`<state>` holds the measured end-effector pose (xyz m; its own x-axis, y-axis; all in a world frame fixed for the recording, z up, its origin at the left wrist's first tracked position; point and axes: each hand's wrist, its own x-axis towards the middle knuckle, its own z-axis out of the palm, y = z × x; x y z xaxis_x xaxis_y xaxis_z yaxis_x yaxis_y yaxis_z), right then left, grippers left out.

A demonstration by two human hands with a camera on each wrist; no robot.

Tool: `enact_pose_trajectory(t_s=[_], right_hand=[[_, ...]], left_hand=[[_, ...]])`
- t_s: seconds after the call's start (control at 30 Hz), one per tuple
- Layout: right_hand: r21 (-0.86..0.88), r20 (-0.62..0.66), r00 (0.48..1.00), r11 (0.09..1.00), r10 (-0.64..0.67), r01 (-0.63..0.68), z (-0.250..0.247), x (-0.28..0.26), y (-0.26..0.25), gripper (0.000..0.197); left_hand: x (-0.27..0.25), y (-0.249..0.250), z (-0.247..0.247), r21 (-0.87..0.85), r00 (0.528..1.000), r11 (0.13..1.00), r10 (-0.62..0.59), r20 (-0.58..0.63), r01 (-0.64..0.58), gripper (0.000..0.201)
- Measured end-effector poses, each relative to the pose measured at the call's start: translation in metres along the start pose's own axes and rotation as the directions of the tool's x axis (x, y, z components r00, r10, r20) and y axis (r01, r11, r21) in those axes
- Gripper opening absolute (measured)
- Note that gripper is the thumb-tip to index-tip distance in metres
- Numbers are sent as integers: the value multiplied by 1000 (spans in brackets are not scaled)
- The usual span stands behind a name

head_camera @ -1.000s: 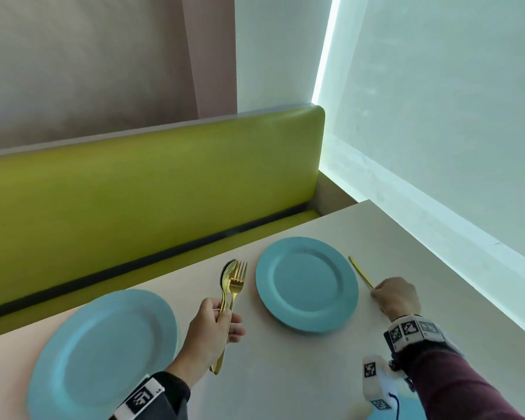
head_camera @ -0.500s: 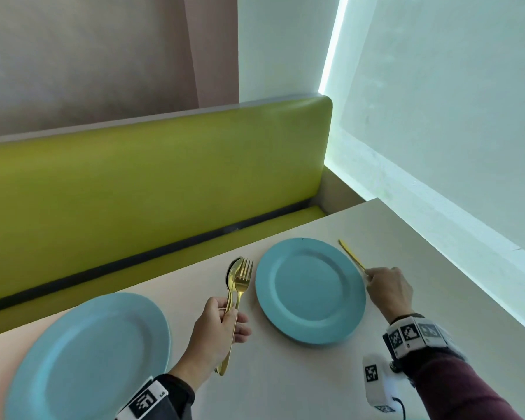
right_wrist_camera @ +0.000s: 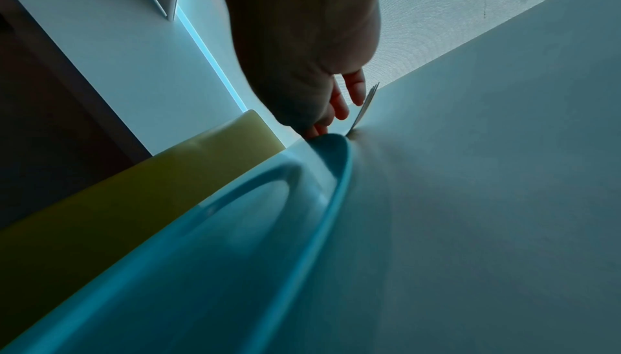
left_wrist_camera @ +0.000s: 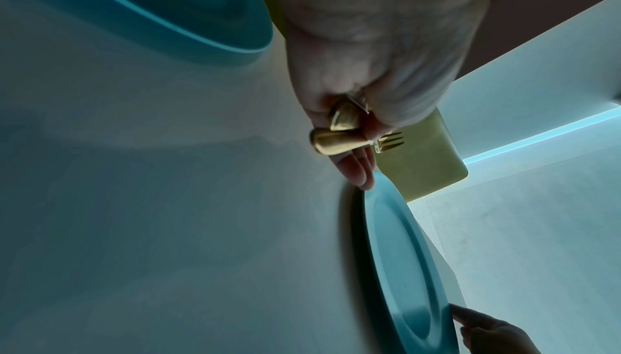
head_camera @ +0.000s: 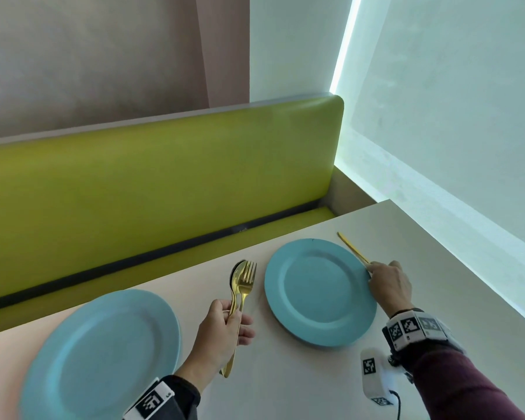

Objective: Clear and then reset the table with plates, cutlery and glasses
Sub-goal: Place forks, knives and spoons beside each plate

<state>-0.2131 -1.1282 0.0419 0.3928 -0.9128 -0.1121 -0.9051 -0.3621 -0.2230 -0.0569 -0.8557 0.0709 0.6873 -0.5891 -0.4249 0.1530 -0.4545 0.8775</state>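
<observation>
Two blue plates sit on the pale table: one at the left, one right of centre. My left hand grips a gold fork and a gold spoon together by their handles, just left of the right plate. The tines point away from me. A gold knife lies along that plate's far right rim. My right hand has its fingers straight, fingertips at the knife's near end and on the plate's rim.
A green padded bench runs along the table's far edge. A bright blind-covered window borders the table's right side. A white tagged device hangs below my right wrist.
My right hand has slid forward along the right plate's edge, and the knife has moved further away with it. The left hand still grips the fork and spoon, barely shifted.
</observation>
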Motion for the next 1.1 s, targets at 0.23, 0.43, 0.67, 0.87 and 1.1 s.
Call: enact_pose_trajectory(t_s=[0.23, 0.43, 0.67, 0.87, 1.1], right_hand=[[130, -240, 930, 940, -277, 314, -20, -17, -46, 25], [156, -183, 538, 516, -823, 842, -8, -69, -124, 13], [-21, -145, 321, 328, -936, 945, -9, -106, -143, 11], [52, -164, 309, 305, -937, 951, -15, -118, -137, 15], [-42, -53, 252, 255, -966, 966, -11, -112, -137, 13]], left_hand=[[-6, 7, 0, -49, 1000, 999, -17, 8, 17, 13], [-11, 18, 3, -35, 998, 999, -12, 62, 14, 9], [-23, 20, -4, -46, 995, 998, -28, 93, 32, 12], [-32, 18, -8, -83, 991, 994, -55, 123, 65, 17], [-40, 22, -11, 69, 988, 998, -12, 155, 2, 19]])
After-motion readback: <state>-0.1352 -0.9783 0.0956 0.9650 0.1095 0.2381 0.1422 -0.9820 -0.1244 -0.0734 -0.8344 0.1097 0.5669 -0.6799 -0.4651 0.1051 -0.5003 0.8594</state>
